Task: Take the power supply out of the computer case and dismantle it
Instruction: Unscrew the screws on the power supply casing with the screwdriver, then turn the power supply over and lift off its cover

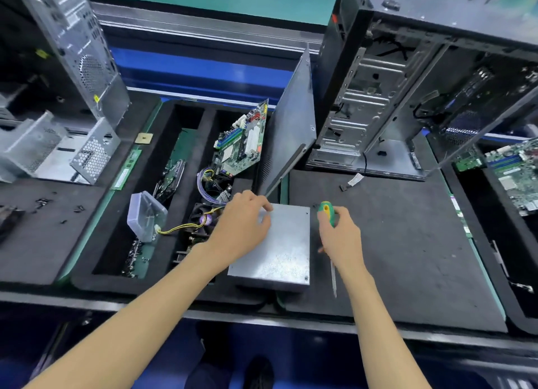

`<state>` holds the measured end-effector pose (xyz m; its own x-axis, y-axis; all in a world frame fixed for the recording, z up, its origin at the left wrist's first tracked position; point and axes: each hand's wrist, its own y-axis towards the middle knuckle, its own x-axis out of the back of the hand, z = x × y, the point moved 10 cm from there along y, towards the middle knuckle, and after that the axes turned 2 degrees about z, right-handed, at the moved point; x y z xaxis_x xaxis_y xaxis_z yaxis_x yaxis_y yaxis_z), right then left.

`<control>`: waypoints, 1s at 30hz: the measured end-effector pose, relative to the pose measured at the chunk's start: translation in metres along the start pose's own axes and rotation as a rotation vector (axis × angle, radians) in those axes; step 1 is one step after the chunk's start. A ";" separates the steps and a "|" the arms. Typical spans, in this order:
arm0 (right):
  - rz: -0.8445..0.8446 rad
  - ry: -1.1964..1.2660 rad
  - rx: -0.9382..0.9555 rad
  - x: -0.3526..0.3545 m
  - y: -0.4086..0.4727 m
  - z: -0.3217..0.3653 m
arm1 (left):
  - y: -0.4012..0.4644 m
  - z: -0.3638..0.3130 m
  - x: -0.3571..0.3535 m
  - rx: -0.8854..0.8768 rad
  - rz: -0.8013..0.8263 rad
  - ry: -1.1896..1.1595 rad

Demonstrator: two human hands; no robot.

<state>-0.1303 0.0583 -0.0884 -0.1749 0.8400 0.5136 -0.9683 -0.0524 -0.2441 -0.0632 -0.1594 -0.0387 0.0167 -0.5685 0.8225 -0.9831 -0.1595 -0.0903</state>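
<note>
The power supply (282,248), a plain silver metal box, lies flat on the black mat near the bench's front edge. My left hand (241,228) rests on its far left corner, fingers curled over the top. My right hand (339,234) is just right of the box and holds a screwdriver (327,211) with a green and yellow handle; its thin shaft points down towards me. The opened black computer case (378,103) stands upright at the back right, its inside bare metal.
A grey side panel (291,132) leans between the case and a black foam tray (87,243) holding a motherboard (241,144), a fan with cables and a clear plastic box (144,216). Another case stands at the far left, more boards at the far right.
</note>
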 end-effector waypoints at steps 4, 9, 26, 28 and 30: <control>-0.075 -0.158 0.046 0.005 -0.013 -0.018 | -0.022 -0.001 -0.020 0.166 -0.010 0.182; -0.036 -0.367 0.033 -0.007 -0.019 -0.023 | -0.030 -0.013 -0.064 0.271 0.142 0.211; 0.104 -0.174 -0.056 -0.022 -0.038 -0.019 | -0.029 -0.012 -0.045 0.225 -0.064 0.070; 0.155 -0.144 -0.121 -0.030 -0.039 -0.023 | -0.031 -0.006 -0.036 0.228 -0.089 0.013; 0.207 -0.043 -0.187 -0.037 -0.040 -0.025 | -0.033 0.001 -0.026 0.235 -0.107 -0.038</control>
<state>-0.0810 0.0428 -0.1179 -0.3771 0.7981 0.4700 -0.8620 -0.1168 -0.4933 -0.0311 -0.1396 -0.0577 0.1292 -0.5678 0.8129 -0.9061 -0.4007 -0.1359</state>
